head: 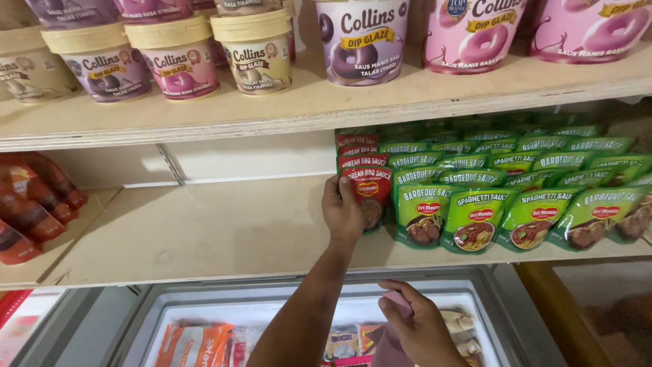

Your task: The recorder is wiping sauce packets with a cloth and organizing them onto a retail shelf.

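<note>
My left hand [341, 212] reaches up to the middle wooden shelf [224, 238] and grips the left edge of the front red sauce pouch [371, 189], thumb on its face. That pouch heads a row of red pouches [356, 151] running back. Lower down, my right hand [422, 329] is closed around a pink cloth [395, 301] just above the chest freezer's glass lid [272, 309].
Rows of green sauce pouches [516, 204] fill the shelf to the right. Orange-red packs [30, 204] lie at the left end. Tubs of doughnut glaze [180, 58] line the upper shelf [326, 105]. Frozen packets [197, 343] show inside the freezer.
</note>
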